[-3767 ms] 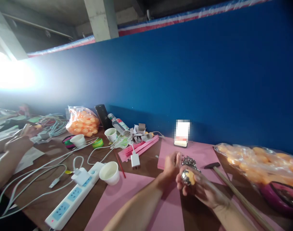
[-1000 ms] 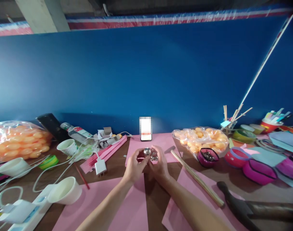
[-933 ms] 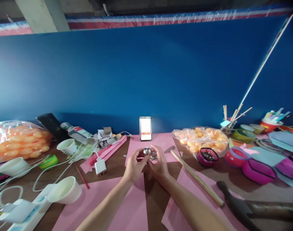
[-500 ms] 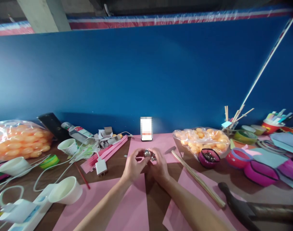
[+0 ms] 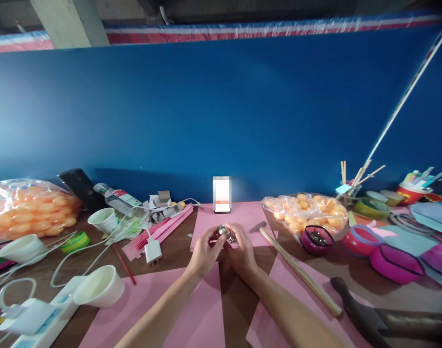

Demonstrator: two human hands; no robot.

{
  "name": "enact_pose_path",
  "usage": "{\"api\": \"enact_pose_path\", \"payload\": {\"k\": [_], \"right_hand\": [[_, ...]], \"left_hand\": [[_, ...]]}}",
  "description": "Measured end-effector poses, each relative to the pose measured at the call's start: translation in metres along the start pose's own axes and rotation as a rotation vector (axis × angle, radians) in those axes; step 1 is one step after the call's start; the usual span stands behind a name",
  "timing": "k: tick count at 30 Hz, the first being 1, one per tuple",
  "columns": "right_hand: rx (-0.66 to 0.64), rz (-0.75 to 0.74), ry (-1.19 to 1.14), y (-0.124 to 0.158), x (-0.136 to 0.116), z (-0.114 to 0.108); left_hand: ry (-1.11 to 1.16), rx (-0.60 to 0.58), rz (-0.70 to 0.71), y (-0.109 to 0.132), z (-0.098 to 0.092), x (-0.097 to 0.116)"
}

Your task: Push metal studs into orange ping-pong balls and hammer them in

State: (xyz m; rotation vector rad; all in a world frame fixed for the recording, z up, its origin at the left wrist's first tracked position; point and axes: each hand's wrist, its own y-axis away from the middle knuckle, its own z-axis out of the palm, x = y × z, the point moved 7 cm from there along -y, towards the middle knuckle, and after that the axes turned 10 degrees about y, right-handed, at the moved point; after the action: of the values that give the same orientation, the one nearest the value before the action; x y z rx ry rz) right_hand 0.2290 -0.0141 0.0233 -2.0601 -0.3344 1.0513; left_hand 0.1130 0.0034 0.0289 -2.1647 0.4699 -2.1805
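My left hand (image 5: 205, 249) is closed, its thumb and fingers around a shiny silver ball (image 5: 223, 230). My right hand (image 5: 243, 250) is curled close beside it, fingertips near the ball. More shiny metal pieces (image 5: 232, 238) show by the right fingers; they are too small to make out, and some are hidden by the hand. Both hands are just in front of a pink sheet (image 5: 206, 217). Behind them a phone (image 5: 222, 193) stands upright with a lit, blurred screen.
To the right lie two hammers, one wooden-handled (image 5: 304, 273) and one dark (image 5: 366, 311). A purple bowl (image 5: 317, 240) of small metal pieces stands by a bag of orange balls (image 5: 304, 210). To the left are a white cup (image 5: 99, 286), a charger (image 5: 153, 250) and a power strip (image 5: 54, 311).
The ball has turned or shifted slightly in my left fingers. Both hands stay close together, and the view has moved a little.
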Motion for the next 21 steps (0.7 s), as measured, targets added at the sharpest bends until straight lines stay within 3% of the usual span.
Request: {"api": "enact_pose_path", "payload": {"k": [10, 21], "right_hand": [[0.007, 0.014, 0.039, 0.0016, 0.0011, 0.0008], [-0.021, 0.000, 0.021, 0.0019, 0.0002, 0.0027]], "left_hand": [[0.026, 0.040, -0.028, 0.0027, -0.0025, -0.0002], [0.091, -0.003, -0.064, 0.0058, 0.0005, -0.0021]]}}
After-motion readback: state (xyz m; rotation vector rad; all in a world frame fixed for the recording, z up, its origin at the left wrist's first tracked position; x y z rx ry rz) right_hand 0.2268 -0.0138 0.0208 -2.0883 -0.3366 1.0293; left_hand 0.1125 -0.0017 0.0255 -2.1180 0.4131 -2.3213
